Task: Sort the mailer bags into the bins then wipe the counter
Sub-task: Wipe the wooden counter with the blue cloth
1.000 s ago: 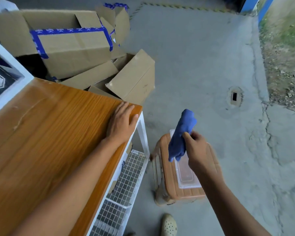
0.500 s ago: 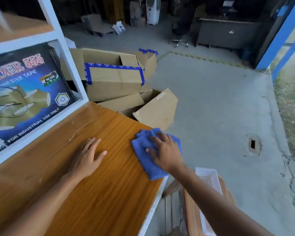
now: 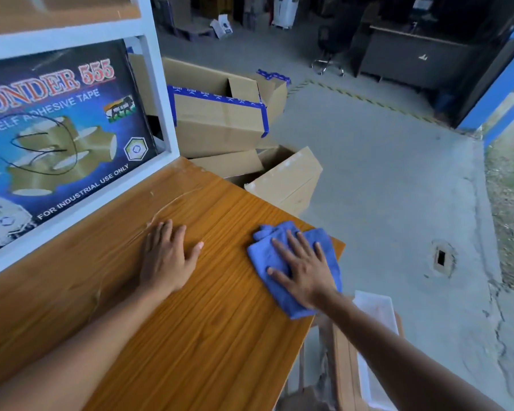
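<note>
A blue cloth (image 3: 264,256) lies crumpled on the right end of the wooden counter (image 3: 190,336), close to its corner. My right hand (image 3: 304,268) presses flat on the cloth with its fingers spread and straight. My left hand (image 3: 168,258) rests flat on the bare counter to the left of the cloth, fingers straight, a short gap away from it. No mailer bags show in this view.
A white shelf frame (image 3: 161,93) holding a blue adhesive-tape carton (image 3: 57,137) stands at the counter's back left. Cardboard boxes (image 3: 220,120) are piled on the floor beyond the counter. A brown bin with a clear lid (image 3: 374,321) sits below the counter's right edge.
My right hand carried the cloth up from above the bin and laid it on the counter, then flattened onto it. My left hand slid from the counter's corner leftward onto the surface.
</note>
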`<state>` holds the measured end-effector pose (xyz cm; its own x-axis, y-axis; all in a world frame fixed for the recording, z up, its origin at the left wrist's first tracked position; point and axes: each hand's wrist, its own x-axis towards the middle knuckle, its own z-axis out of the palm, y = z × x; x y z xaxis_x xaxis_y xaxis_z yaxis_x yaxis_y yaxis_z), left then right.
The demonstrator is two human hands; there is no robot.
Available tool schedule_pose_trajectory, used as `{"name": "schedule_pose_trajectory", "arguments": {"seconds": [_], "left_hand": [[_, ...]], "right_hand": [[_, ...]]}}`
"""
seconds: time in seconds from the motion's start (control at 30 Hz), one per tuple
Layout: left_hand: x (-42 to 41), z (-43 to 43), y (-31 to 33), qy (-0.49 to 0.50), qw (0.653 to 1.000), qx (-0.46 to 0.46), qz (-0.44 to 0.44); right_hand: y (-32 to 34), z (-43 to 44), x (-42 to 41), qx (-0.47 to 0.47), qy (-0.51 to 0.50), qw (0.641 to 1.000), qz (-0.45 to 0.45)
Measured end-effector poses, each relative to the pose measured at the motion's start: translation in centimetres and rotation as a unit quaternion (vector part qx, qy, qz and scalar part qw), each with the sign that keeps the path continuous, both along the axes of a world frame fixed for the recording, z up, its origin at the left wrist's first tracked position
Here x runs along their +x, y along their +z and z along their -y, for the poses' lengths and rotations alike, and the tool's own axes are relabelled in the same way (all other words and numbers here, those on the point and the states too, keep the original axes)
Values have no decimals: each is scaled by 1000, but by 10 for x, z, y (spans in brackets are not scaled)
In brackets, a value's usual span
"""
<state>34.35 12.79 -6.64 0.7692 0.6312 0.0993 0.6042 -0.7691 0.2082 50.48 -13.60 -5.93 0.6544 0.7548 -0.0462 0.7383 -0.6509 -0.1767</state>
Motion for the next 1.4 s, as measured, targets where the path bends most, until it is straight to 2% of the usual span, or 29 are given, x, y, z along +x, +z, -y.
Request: {"name": "schedule_pose_trajectory", "arguments": {"seconds": [0.1, 0.17, 0.23, 0.33, 0.4, 0.5, 0.57, 0.6, 0.63, 0.7, 0.77, 0.8, 0.87, 0.97, 1.03, 1.1, 1.17, 1.23, 1.27, 1.33, 1.4], "left_hand": [[1, -1, 0, -4, 1000, -16, 0], [1, -2, -1, -2, 1000, -18, 16], [1, -4, 1, -3, 999, -32, 30], [-6, -20, 5, -39, 995, -74, 56], [-19, -42, 10, -111, 990, -84, 27], [-33, -75, 16, -141, 989, -47, -1], [-38, -83, 13, -95, 995, -20, 21], [-38, -84, 9, -62, 998, -5, 29], [-38, -87, 5, -23, 999, 6, 31], [-34, -90, 2, 74, 997, 3, 36], [-32, -93, 2, 159, 987, -10, 22], [-31, -94, 1, 175, 984, 1, 8], [-30, -93, 4, 178, 984, 30, -8], [-32, -93, 5, 183, 982, 41, -17], [-32, -95, 6, 195, 980, 34, -27], [-30, -97, 4, 192, 981, 28, -27], [-33, -101, 3, 182, 983, 9, -23], [-44, -108, 0, 148, 989, 4, -21], [-52, -111, -1, 118, 993, 11, -29], [-67, -117, -4, 68, 997, 15, -36], [-73, -118, -5, 73, 997, 9, -17]], "right_hand": [[1, -21, 30, -7, -149, 989, -6], [1, -57, 28, -10, -185, 983, -15], [1, -83, 4, -1, -110, 994, -16], [-2, -72, -25, -4, 49, 999, -15], [-4, -53, -16, 2, 63, 998, -4], [-4, -66, 18, 14, -94, 995, -8], [-1, -103, 27, 10, -209, 978, -18], [1, -125, 24, 9, -228, 973, -24], [2, -146, 19, 10, -210, 977, -25], [0, -169, 2, 6, -74, 997, -16], [-3, -174, -2, -11, 63, 998, -17], [-3, -176, 5, -16, 93, 995, -22], [-3, -191, 27, -11, 71, 997, -20], [1, -245, 44, -4, -53, 998, -31], [3, -289, 40, -2, -89, 995, -42], [5, -319, 24, -2, -42, 999, -31], [3, -327, 5, 1, 101, 995, -20], [-1, -320, 0, 0, 241, 970, -10], [-2, -316, 8, -1, 279, 960, -6], [-4, -324, 35, 8, 263, 965, -1], [-2, -345, 56, 16, 142, 990, -15]]}}
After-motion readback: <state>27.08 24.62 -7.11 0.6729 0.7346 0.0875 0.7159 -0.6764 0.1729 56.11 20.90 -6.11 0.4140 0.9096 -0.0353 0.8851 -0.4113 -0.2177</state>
